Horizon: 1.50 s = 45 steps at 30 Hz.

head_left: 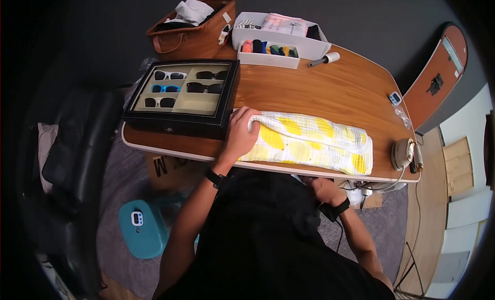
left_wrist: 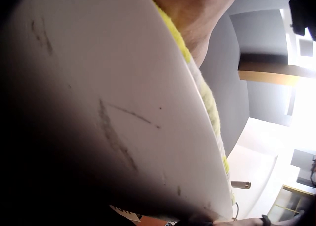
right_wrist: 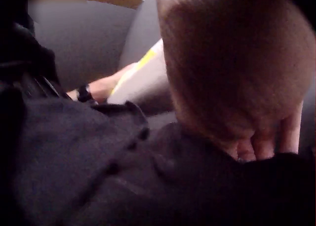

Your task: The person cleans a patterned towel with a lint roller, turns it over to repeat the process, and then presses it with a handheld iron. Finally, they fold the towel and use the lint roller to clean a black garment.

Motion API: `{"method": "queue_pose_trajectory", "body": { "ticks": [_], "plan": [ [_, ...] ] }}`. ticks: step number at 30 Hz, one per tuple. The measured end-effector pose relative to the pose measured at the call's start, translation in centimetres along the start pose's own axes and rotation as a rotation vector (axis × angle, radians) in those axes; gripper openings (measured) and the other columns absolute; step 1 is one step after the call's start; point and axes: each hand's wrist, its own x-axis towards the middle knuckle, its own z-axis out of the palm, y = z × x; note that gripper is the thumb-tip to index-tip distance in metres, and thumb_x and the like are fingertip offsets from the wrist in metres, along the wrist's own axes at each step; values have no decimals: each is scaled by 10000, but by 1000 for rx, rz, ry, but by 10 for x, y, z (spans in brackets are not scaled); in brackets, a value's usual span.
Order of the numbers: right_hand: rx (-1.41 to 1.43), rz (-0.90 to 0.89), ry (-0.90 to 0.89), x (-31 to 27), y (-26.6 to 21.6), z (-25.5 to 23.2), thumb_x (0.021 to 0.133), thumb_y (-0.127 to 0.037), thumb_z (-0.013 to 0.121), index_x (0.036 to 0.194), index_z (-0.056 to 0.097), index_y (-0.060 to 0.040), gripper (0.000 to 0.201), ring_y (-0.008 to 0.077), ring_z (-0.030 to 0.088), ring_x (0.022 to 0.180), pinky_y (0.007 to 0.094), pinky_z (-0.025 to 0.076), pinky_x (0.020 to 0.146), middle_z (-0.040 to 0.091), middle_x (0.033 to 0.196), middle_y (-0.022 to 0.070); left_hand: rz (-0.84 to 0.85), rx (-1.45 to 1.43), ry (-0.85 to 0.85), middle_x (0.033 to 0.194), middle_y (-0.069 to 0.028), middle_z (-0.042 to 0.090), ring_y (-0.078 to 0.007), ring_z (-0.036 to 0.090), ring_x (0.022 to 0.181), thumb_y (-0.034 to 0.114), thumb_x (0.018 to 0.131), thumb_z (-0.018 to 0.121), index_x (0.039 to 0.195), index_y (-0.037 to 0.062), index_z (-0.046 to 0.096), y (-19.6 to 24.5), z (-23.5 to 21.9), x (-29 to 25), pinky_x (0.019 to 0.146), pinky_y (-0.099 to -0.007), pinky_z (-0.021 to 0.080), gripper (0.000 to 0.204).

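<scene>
A folded white muslin cloth with yellow blotches (head_left: 314, 143) lies along the table's front edge. At its left end my left hand (head_left: 242, 132) grips the cloth, fingers bent over the upper corner, where the fabric bunches up. My right hand (head_left: 326, 190) is low, below the table edge and close against the black clothing (head_left: 273, 217). In the right wrist view the fingers (right_wrist: 264, 144) of that hand go down behind dark fabric, so their tips are hidden; I cannot tell what they hold. The left wrist view shows mostly the table's pale underside (left_wrist: 123, 97).
A black case of sunglasses (head_left: 180, 114) stands left of the cloth. Behind are a brown basket (head_left: 175, 45), white boxes (head_left: 278, 60) and a lint roller (head_left: 325, 59). A corded beige appliance (head_left: 402, 154) sits at the right edge, a teal stool (head_left: 136, 238) below left.
</scene>
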Motion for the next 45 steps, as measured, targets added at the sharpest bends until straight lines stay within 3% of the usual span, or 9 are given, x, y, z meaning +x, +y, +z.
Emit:
{"method": "queue_pose_trajectory", "body": {
  "ticks": [2, 4, 10, 13, 17, 20, 23, 34, 45],
  "plan": [
    [-37, 113, -248, -20, -32, -44, 979, -148, 571, 1161, 652, -33, 230, 397, 664, 1085, 479, 528, 922, 673, 1131, 273, 11, -15, -8, 1010, -140, 659, -377, 624, 990, 27, 843, 623, 1012, 27, 660, -1, -1, 0, 890, -437, 485, 174],
    [99, -216, -134, -36, -56, -88, 959, -146, 639, 1075, 665, -43, 158, 346, 700, 935, 428, 549, 817, 702, 991, 205, 12, 3, -2, 1006, -136, 659, -373, 626, 992, 26, 843, 624, 1011, 27, 663, -1, 0, 0, 894, -431, 486, 172],
    [458, -44, 347, -28, -22, -198, 943, -161, 723, 1076, 637, -13, 217, 288, 709, 846, 374, 553, 759, 713, 906, 146, 33, -10, -16, 1001, -137, 664, -367, 629, 990, 51, 870, 639, 1016, 27, 667, 3, -2, 1, 903, -429, 484, 151],
    [-394, 271, 917, -1, -13, -203, 929, -150, 719, 1131, 624, -22, 257, 343, 701, 919, 389, 554, 795, 712, 994, 150, 12, -15, -22, 1055, -167, 682, -388, 628, 1028, 61, 902, 623, 1100, 21, 649, 2, -3, 1, 928, -446, 476, 204],
    [45, -48, 590, 3, -18, -179, 881, -317, 789, 1281, 597, -48, 519, 371, 644, 1092, 403, 534, 920, 665, 1184, 186, 3, -24, -2, 1082, -178, 677, -397, 615, 1059, 79, 915, 621, 1158, 33, 606, 0, -1, -3, 939, -463, 454, 248],
    [-308, -267, 475, 2, -25, -167, 902, -222, 759, 1295, 607, -28, 464, 384, 668, 1063, 418, 550, 876, 669, 1190, 192, 30, -4, -21, 1098, -195, 679, -408, 617, 1065, 78, 937, 604, 1195, 24, 579, 0, -2, -3, 947, -474, 452, 264],
    [-261, 107, 413, 4, 17, -164, 918, -241, 720, 1193, 658, -33, 350, 412, 658, 1032, 447, 538, 887, 697, 1112, 201, -5, -2, -5, 1102, -201, 678, -410, 618, 1058, 84, 954, 594, 1194, 20, 574, 0, 0, -1, 926, -479, 466, 250],
    [457, 215, 380, -28, 87, -186, 985, -186, 695, 1033, 716, -9, 185, 163, 663, 900, 351, 518, 907, 726, 937, 44, 24, 13, 21, 886, -142, 616, -355, 603, 865, 95, 904, 678, 885, -18, 632, 16, -20, 12, 796, -411, 485, 124],
    [442, 54, 296, -30, 92, -177, 939, -133, 730, 1030, 726, -34, 134, 180, 581, 1135, 345, 426, 1026, 648, 1120, 60, -123, 188, -16, 922, -196, 648, -416, 603, 904, 61, 948, 576, 937, 12, 576, 24, -11, 17, 797, -504, 469, 50]
  ]
}}
